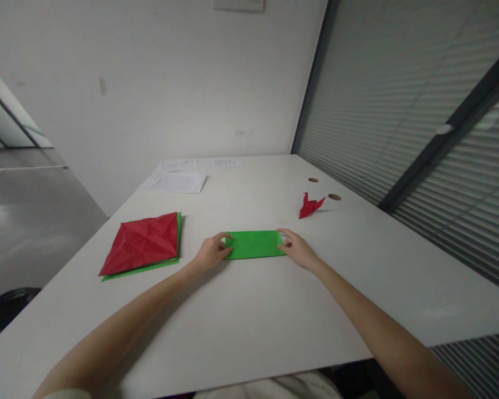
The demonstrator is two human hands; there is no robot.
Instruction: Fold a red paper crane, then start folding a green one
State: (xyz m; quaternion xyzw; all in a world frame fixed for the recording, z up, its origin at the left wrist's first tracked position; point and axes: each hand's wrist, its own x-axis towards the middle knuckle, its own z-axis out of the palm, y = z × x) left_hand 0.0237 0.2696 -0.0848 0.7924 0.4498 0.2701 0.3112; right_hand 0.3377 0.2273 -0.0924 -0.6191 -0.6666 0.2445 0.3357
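A green sheet of paper [254, 245], folded into a long rectangle, lies on the white table between my hands. My left hand [213, 249] grips its left end, with thumb and fingers at the near and far corners. At the right end my right hand [296, 247] holds it in the same way. Left of my hands is a stack of paper with a creased red sheet [145, 243] on top and green sheets [178, 235] showing beneath it. A red folded paper crane [310, 205] stands beyond my right hand.
Printed white papers [178, 182] lie at the table's far left. Two round holes, one of them a near cable hole [335, 197], pierce the tabletop by the blinds [366, 138] on the right. A black plastic bag [10, 307] sits below the left edge.
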